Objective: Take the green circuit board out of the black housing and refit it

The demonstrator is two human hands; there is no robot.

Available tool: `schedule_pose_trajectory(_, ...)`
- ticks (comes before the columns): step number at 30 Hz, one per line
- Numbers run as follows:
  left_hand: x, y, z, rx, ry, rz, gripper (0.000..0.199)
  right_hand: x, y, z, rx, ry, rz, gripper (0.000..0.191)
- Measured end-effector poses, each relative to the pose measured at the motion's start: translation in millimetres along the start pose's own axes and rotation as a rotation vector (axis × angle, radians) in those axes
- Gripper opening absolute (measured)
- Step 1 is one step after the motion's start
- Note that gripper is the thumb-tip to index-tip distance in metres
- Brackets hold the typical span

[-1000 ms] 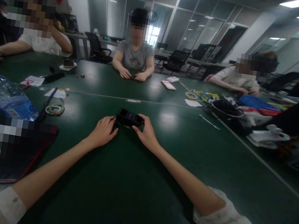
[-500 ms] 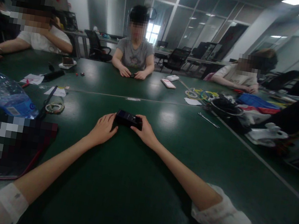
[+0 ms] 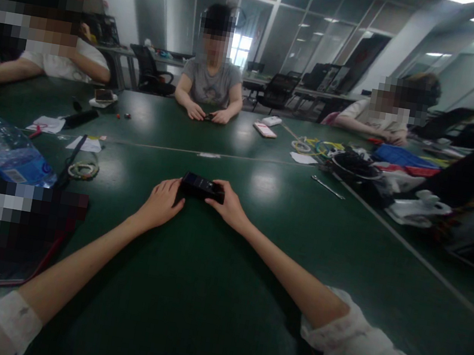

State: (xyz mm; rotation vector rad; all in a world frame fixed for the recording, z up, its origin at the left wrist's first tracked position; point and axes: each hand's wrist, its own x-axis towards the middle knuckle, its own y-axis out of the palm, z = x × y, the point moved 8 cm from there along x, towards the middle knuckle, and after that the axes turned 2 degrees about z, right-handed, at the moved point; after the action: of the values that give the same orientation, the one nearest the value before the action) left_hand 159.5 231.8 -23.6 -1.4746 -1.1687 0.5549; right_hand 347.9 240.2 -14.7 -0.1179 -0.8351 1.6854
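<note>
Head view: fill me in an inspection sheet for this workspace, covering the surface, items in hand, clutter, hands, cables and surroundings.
Surface: green tabletop, glossy, with light reflections.
Items in hand: one black device; whether it touches the tabletop cannot be told.
Clutter: plastic bottle lying tilted at left, beaded ring near it, wrench at right, pink-and-white phone farther back.
Hands: right hand grips the device's right end; left hand is at its left end, exact hold unclear.
Cables: what look like coiled yellow and white cords, back right, apart from the device.
Surroundings: person in grey seated opposite; office chair behind.
</note>
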Motion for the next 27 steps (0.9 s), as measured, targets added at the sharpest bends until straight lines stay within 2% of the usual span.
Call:
schedule_pose_trajectory(7,-1,-1.5,-1,-0.01,0.002,-0.009,0.055,1,0,-1,0.038,0.018,0.003,0.051)
schedule_pose_trajectory(21,-1,1.8,2,-0.005,0.007,-0.019,0.062,0,1,12,0.089,-0.096,0.028,0.049)
schedule_pose_trajectory(27,-2,1.3,1,0.0,0.015,-0.04,0.059,0,3,9,0.063,-0.071,0.036,0.049)
